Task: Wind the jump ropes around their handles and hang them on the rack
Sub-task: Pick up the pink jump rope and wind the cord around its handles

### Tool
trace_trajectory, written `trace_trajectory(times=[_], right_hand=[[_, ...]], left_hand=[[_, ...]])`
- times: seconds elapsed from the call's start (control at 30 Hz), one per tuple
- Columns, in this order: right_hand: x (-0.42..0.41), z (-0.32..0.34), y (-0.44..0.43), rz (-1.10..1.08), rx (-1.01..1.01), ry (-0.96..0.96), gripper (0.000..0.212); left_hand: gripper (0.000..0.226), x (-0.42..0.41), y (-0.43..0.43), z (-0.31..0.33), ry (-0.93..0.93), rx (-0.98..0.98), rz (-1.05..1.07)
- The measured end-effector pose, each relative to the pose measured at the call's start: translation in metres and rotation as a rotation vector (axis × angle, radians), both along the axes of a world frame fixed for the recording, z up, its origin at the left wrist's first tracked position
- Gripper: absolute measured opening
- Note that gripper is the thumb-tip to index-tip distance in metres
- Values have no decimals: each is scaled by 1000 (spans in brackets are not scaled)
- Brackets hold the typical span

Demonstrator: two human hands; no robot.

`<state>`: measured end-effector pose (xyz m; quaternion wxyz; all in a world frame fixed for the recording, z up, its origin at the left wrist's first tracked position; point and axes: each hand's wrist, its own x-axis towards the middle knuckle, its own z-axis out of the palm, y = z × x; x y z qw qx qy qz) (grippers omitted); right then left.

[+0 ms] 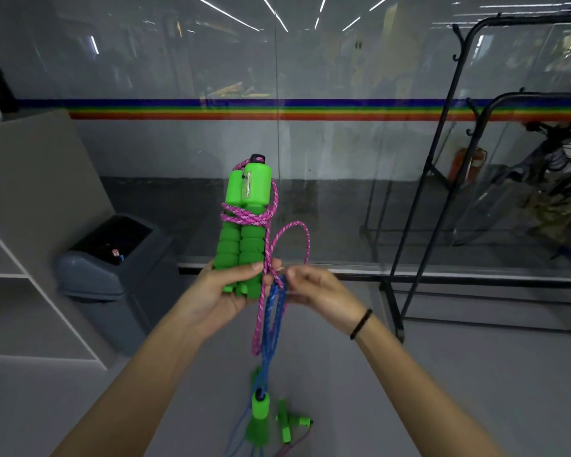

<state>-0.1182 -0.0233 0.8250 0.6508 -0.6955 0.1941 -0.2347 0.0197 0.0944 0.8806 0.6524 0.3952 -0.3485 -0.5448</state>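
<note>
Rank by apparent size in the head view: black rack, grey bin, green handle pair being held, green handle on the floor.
1. Black rack
2. Grey bin
3. Held green handle pair, enlarged by nearness to the camera
4. Floor handle, clearly smallest

No text, label, brand or number can be read anywhere; the surfaces carry no legible writing.

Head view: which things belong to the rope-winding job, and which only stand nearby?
Job: green handles gripped by the left hand; pink rope at the right hand; blue rope; floor handles; black rack.
Nearby only: grey bin; shelf unit.
</note>
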Motion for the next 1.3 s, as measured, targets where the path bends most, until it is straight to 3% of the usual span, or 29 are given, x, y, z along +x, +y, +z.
trace_trajectory(times=[0.03,0.13,0.27,0.43,0.53,0.63,0.77,1.13,1.3], right_hand=[[-1,-6,5,56,-2,19,30],[-1,-5,17,26,-130,4,4],[-9,12,20,-63,-390,13,8],[-24,47,6,-210,-161,-245,12],[-47,86,-17,-321,0,-497,13],[-68,118,-28,-381,-69,-484,22],[-73,135,-16,-251,-94,-434,19],[-55,170,14,20,-164,-433,19],[-42,174,10,-96,-114,-535,22]], left_hand=[[43,2,1,1,-14,1,5],[28,7,3,1,-47,32,29],[18,14,9,-8,-87,135,51],[15,24,21,-51,-253,337,129],[33,30,36,-84,-350,468,168],[34,33,44,-101,-316,484,155],[33,25,36,-100,-352,408,149],[22,-8,27,-125,-84,359,135],[21,-23,25,-133,8,378,136]])
